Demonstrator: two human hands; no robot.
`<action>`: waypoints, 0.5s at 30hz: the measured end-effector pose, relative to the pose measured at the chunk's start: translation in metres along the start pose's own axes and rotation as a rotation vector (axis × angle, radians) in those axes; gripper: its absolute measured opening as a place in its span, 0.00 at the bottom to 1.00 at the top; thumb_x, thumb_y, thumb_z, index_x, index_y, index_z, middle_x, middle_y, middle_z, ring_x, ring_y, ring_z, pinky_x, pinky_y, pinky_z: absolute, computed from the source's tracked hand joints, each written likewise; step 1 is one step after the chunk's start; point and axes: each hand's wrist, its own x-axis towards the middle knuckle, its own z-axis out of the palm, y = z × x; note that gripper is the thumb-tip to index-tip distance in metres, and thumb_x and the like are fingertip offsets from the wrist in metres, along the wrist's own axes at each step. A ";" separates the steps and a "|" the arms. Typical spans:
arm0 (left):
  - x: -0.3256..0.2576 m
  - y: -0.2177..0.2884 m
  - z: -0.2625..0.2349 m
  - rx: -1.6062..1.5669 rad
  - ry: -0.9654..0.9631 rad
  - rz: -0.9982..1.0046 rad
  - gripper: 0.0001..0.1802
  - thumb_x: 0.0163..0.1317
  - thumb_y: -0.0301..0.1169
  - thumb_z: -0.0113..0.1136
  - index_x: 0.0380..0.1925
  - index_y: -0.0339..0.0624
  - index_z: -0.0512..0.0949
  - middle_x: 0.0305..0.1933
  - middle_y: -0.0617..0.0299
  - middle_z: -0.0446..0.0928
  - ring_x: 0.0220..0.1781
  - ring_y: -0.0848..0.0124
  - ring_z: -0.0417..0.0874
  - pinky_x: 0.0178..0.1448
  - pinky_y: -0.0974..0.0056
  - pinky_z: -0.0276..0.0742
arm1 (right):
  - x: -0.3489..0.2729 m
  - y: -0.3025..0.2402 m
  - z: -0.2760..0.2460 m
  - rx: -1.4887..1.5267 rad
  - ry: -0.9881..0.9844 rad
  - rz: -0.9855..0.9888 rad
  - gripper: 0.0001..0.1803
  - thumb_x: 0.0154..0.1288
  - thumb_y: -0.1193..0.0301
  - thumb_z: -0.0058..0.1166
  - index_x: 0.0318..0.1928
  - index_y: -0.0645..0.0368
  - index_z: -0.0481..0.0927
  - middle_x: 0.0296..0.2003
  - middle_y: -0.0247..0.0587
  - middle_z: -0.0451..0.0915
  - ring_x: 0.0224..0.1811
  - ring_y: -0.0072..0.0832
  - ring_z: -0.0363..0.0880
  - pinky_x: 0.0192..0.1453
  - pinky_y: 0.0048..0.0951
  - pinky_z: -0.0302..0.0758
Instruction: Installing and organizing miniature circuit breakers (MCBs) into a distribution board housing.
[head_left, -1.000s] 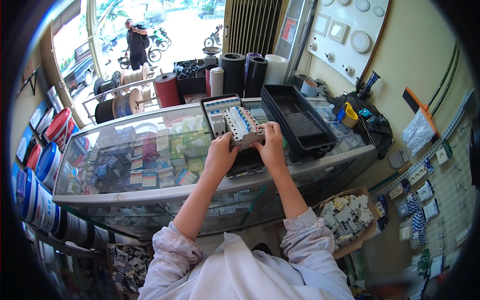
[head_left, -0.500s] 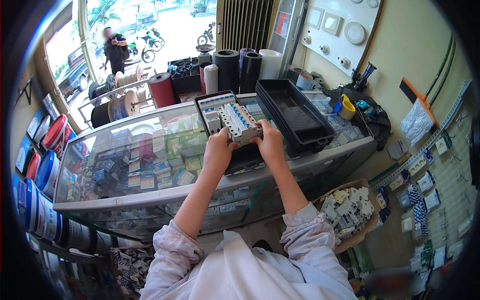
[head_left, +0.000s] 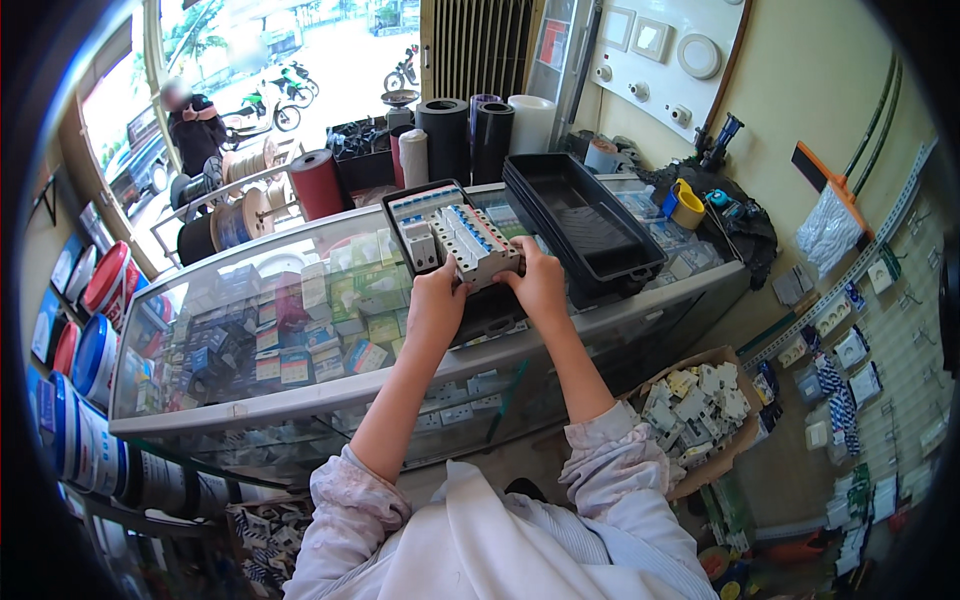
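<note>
Between my two hands is a row of white circuit breakers (head_left: 476, 240) with blue switches, held side by side as one block. My left hand (head_left: 437, 298) grips its near left end, thumb against the front. At the near right end, my right hand (head_left: 540, 284) closes on it in the same way. The block is over a black tray (head_left: 395, 222) on the glass counter. More breakers (head_left: 418, 205) lie in that tray, to the left of and behind the held row. Part of the tray is hidden by my hands.
Stacked black trays (head_left: 590, 225) stand right of my hands on the glass counter (head_left: 250, 412). Rolls of sheeting (head_left: 443, 140) line its far edge. Yellow tape (head_left: 688, 205) lies at the right. A carton (head_left: 745, 440) of white fittings sits below. Beyond the counter, a person (head_left: 195, 130) stands.
The view has shifted slightly. My hands keep hold of the breaker row with little movement. The person outside has come closer to the counter.
</note>
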 end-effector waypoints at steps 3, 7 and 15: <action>0.000 0.002 -0.001 -0.002 -0.015 -0.008 0.25 0.52 0.26 0.61 0.51 0.29 0.71 0.31 0.43 0.78 0.35 0.52 0.81 0.40 0.57 0.76 | 0.001 0.008 0.004 0.014 0.004 0.006 0.30 0.40 0.69 0.70 0.47 0.59 0.72 0.32 0.53 0.81 0.39 0.46 0.80 0.43 0.40 0.74; 0.003 -0.005 -0.002 -0.026 -0.082 -0.073 0.28 0.51 0.29 0.64 0.52 0.28 0.69 0.36 0.41 0.79 0.39 0.55 0.83 0.44 0.60 0.77 | 0.001 0.007 0.003 -0.008 0.003 -0.002 0.30 0.40 0.70 0.70 0.46 0.60 0.73 0.33 0.52 0.81 0.39 0.46 0.80 0.42 0.39 0.74; 0.011 0.003 -0.003 -0.023 -0.129 -0.116 0.31 0.50 0.37 0.65 0.47 0.25 0.69 0.41 0.37 0.77 0.48 0.47 0.78 0.52 0.55 0.72 | 0.002 0.000 -0.005 0.071 -0.052 0.023 0.26 0.41 0.77 0.69 0.44 0.66 0.73 0.38 0.50 0.82 0.41 0.33 0.83 0.44 0.27 0.79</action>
